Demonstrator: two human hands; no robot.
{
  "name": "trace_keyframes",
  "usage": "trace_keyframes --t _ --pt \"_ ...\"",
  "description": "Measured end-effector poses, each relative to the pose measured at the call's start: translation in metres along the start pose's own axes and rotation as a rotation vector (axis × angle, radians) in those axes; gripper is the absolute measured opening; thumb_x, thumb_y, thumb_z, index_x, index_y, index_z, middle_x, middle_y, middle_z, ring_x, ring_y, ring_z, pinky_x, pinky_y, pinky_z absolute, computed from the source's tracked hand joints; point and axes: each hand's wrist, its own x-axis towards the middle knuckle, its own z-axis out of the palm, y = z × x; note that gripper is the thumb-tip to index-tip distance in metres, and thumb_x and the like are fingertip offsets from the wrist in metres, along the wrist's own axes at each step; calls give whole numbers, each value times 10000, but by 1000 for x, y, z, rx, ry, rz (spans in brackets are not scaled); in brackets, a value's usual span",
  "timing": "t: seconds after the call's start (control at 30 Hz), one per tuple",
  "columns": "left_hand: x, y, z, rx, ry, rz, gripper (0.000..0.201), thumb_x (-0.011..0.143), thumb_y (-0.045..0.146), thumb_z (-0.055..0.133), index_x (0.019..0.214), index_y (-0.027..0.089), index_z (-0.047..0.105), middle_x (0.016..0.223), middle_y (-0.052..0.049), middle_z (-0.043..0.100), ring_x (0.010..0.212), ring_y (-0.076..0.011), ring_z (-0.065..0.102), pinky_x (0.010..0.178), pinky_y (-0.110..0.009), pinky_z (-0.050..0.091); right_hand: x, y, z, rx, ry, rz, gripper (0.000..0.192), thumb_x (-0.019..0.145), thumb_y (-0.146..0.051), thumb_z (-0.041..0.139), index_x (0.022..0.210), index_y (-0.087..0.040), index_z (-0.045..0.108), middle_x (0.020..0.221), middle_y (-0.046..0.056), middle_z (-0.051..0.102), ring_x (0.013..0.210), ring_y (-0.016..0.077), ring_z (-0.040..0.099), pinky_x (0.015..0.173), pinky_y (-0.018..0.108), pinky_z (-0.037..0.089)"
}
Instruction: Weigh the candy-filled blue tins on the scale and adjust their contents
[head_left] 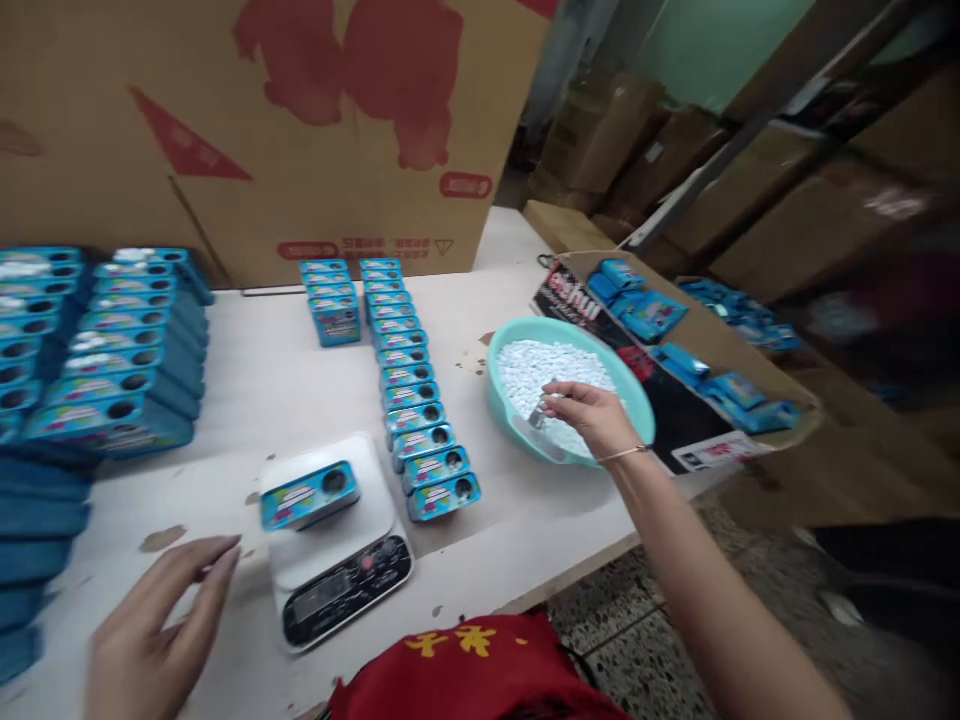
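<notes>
The right hand (592,415) reaches out over the round teal plastic bowl (637,395), which is full of small white candies (536,365). Its fingers are pinched together on a small shiny metal scoop (538,415), and the scoop points down and to the left into the white pile. The bowl sits on the pale table (255,370), to the right of everything else. A small blue flat tin with a round hole in its lid (309,494) lies on top of the white kitchen scale with a black front (337,545). The tin's long side runs left to right, a bit tilted, with the hole at its right end. The tin is well to the left of the scoop, with a long row of the same blue tins (420,400) lying between them. The left hand (161,625) is much nearer to the tin. It is low on the table just left of the scale, fingers spread open and holding nothing, with its fingertips near the scale's edge. More blue tins are stacked at the far left (97,350), and a big brown cardboard box (262,120) stands behind the table.
</notes>
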Motion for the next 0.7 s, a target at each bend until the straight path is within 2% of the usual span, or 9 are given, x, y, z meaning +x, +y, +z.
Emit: trace_keyframes --t 0.07,0.17,0.23,0.33,0.4,0.5,0.7 --pt "-2 11 -6 30 -85 82 197 821 399 597 856 220 672 843 -18 698 795 -181 657 720 -282 518 -26 -23 34 -41 -207 -74 320 610 -312 796 862 -145 691 709 15 681 623 136 638 669 303 534" --pt "-4 20 -12 39 -120 80 107 859 273 575 889 200 647 859 -26 681 792 -151 645 763 -263 502 -64 -54 91 -171 -546 -236 193 748 -282 678 895 -156 673 796 26 681 608 119 623 616 288 524" --pt "-7 22 -17 35 -122 54 92 866 234 569 903 191 640 868 -33 672 808 -147 638 766 -258 495 -84 -66 126 -289 -691 -390 104 806 -200 597 875 -153 659 851 39 670 639 112 612 618 276 508" --pt "-14 22 -24 11 -122 20 89 872 209 563 916 182 636 876 -44 659 823 -147 626 757 -256 487 -99 -71 165 -559 -808 -639 144 815 -70 538 862 -144 653 889 61 662 821 146 603 753 298 475" --pt "-19 21 -27 0 -135 0 91 875 206 559 918 180 635 880 -47 655 829 -148 621 752 -257 484 -101 -68 179 -739 -859 -682 170 816 -38 524 871 -139 649 912 75 655 871 160 583 780 300 447" --pt "-25 18 -27 -6 -143 -29 99 880 218 553 915 177 635 888 -53 654 839 -154 619 755 -263 483 -102 -63 185 -911 -898 -678 185 831 -34 496 865 -142 642 914 77 627 828 151 559 727 272 420" --pt "-24 16 -22 -33 -130 -42 114 882 239 547 909 173 637 877 -57 665 829 -159 624 767 -280 494 -102 -57 186 -959 -907 -734 199 844 -38 474 860 -151 638 892 65 602 763 131 536 678 250 406"
